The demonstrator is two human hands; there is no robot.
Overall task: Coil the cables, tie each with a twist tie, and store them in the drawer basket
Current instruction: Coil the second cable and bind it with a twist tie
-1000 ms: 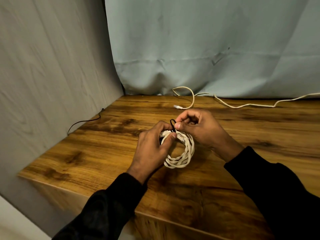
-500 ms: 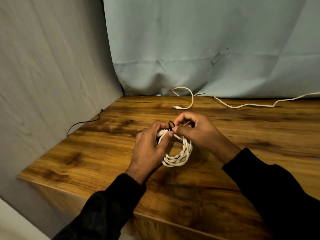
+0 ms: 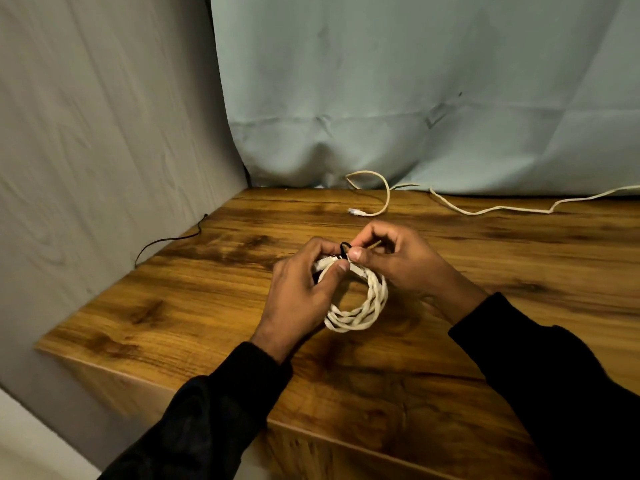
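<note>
A cream-white, braided pattern is shown by the coiled cable, and a black twist tie is seen at its far side. The desk is marked by warm amber-brown wood grain with dark streaks and knots, on which a loose cream cable at the far edge and a thin black wire at the left are seen. Pale blue-green is shown by the backdrop cloth, grey by the left cloth, and black by the sleeves.
</note>
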